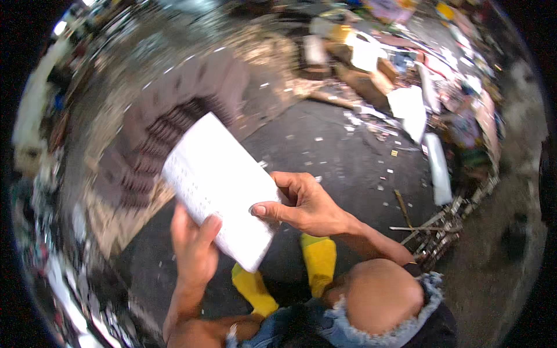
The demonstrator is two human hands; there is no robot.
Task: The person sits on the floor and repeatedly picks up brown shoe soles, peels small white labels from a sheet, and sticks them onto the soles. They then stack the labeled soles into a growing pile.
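A white paper booklet or stack of sheets (223, 188) is held tilted in front of me, with faint rows of writing along its left side. My left hand (194, 240) grips its lower left edge, thumb lying on top and fingers hidden beneath. From the right, my right hand (307, 203) pinches the opposite edge, thumb on the page and the other fingers bent behind it. Whether it is bound cannot be made out. Under it are my feet in yellow socks or boots (319, 261), and my bare knee (383, 296) shows through frayed denim.
To the far left, a curved row of grey-brown pieces with dark slots (174, 124) lies on tan sheeting (107, 229). Paper and cardboard scraps (409, 107) heap at the far right. Thin sticks (432, 229) lie below them, and small bits dot the dark mat (336, 139).
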